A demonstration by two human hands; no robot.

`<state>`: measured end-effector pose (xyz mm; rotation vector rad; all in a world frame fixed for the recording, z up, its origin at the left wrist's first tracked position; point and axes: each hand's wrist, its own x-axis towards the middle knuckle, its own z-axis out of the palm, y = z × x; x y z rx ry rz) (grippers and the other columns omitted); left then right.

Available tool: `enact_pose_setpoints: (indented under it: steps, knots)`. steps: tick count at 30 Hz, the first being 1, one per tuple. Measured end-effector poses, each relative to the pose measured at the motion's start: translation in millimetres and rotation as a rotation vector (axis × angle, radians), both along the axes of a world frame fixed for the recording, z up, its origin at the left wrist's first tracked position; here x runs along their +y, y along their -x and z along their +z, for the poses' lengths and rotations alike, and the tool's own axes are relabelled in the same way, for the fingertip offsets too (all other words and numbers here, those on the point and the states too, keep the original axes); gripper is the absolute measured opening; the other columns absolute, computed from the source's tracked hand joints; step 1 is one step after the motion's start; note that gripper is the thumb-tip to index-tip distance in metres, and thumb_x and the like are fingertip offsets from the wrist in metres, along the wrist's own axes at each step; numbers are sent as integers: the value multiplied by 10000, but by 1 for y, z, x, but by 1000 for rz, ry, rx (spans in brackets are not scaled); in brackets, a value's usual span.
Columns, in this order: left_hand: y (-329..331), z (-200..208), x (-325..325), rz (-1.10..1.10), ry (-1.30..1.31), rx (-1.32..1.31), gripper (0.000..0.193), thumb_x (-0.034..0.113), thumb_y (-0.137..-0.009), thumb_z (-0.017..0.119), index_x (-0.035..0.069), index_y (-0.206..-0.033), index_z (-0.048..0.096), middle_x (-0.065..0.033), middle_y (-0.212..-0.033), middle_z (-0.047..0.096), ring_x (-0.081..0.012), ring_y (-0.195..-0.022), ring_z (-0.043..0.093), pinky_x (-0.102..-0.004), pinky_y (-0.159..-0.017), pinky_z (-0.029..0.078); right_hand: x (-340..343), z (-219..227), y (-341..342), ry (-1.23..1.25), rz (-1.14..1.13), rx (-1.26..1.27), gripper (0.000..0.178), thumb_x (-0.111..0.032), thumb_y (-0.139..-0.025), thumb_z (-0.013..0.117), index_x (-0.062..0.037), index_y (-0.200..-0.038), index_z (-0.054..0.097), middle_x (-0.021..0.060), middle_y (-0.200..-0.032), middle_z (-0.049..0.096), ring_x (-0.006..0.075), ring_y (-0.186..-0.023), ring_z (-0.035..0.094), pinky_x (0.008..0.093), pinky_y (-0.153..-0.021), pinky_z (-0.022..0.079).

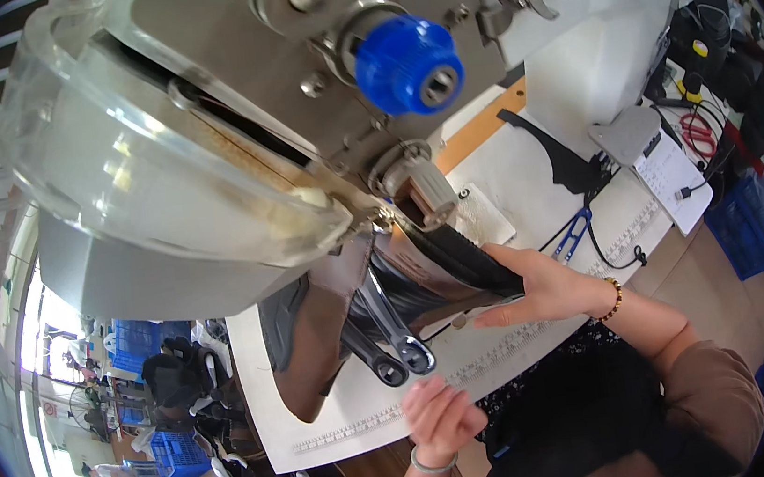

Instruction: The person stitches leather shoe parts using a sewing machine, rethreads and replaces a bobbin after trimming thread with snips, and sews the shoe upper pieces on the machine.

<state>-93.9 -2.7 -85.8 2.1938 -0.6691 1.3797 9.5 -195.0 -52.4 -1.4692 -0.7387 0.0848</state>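
Under the head of a sewing machine (380, 220) lies a brown and black shoe upper (315, 350), its shiny panels folded. My right hand (542, 281) grips its black padded edge, thumb on top and the other fingers partly hidden beneath. Across the upper lies a dark, glossy metal tool (393, 331) with two arms ending in small loops; its far end is hidden near the needle area. My left hand (441, 413) is just below those loops, apart from them, its fingers bent and blurred. Whether it holds something small cannot be made out.
A clear curved cover (178, 186) and a blue knob (407, 64) jut from the machine. On the white table (367, 433) lie a printed ruler strip (499, 352), blue snips (573, 234) and a black cut piece (555, 148). Blue crates (753, 224) stand at the right.
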Motion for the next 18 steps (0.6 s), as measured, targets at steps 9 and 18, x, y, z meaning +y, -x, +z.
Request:
enact_pose_setpoints:
  steps: [9,18]
  knots:
    - [-53,-7,2,175,-427,226,668,52,-597,698,-31,-1200,422,-261,-1284,407,-419,-1171,435,-475,-968,378,11,-5,56,-114,-252,355,206,-167,-823,665,12,-890,591,-49,-651,480,21,-605,386,200,-510,334]
    - [-57,46,-6,130,-488,288,741,11,-660,643,-53,-1322,316,-224,-1387,312,-403,-1293,283,-474,-1059,251,22,-19,67,-278,-177,347,221,-184,-878,598,9,-983,578,-46,-707,506,19,-663,412,191,-542,369]
